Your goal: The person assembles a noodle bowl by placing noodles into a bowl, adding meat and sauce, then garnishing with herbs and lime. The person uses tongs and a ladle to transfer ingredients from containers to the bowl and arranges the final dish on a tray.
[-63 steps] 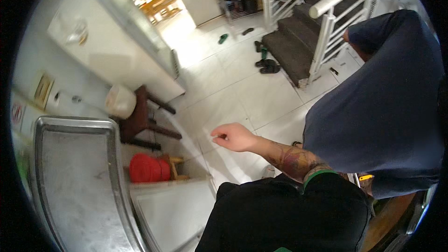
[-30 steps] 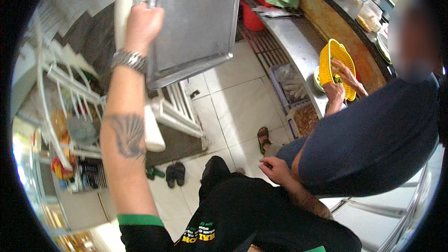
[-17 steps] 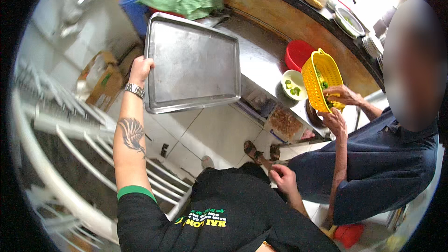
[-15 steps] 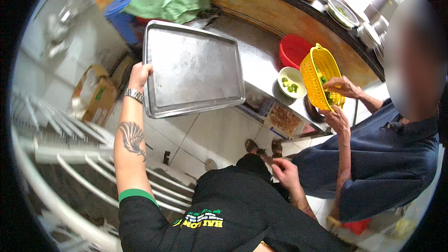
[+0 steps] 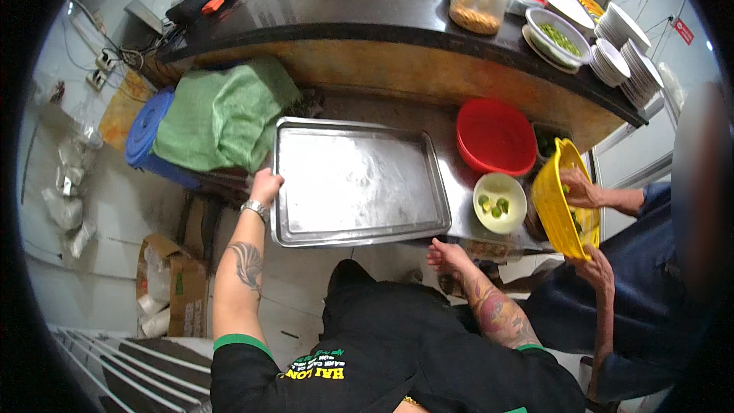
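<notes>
My left hand grips the left rim of a large rectangular metal tray, thumb over the edge. The tray lies level over the steel work surface, its near edge reaching past the front; whether it rests there fully I cannot tell. My right hand is just below the tray's near right corner, fingers loosely bent and apart, holding nothing. To the tray's right are a red plastic basin and a cream bowl with several cut green limes.
At the right a co-worker holds a tilted yellow basket with both hands. A green sack and blue roll stand at the left. Behind runs a dark counter with a jar and stacked plates. A cardboard box is on the floor.
The tray has come down from a raised, tilted position to level over the work surface. My right hand has moved up and forward to its near right corner. My view has tilted upward.
</notes>
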A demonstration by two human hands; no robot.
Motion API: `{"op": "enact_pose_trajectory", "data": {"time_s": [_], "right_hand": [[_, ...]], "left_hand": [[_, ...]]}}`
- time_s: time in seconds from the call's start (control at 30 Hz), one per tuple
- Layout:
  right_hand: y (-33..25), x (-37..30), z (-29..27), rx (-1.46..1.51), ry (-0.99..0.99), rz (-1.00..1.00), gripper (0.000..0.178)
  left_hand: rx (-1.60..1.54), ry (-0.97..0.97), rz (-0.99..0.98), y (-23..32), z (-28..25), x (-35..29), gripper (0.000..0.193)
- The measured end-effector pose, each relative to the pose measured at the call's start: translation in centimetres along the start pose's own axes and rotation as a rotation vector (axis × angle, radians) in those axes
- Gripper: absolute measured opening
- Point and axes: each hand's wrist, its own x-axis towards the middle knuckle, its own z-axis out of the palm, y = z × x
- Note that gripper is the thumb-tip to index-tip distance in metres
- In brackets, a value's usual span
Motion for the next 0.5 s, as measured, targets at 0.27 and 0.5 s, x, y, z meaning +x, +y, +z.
{"op": "enact_pose_trajectory", "data": {"time_s": [0.27,0.5], "right_hand": [[-2.6,8.0,5.9,0.605,0.308,0.03,0.035],[-2.4,9.3,7.4,0.708,0.524,-0.092,0.039]], "left_hand": [[0.596,-0.239,0.14,-0.8,6.7,13.0,0.05],[0.751,-0.813,0.213,8.2,6.3,13.1,0.065]]}}
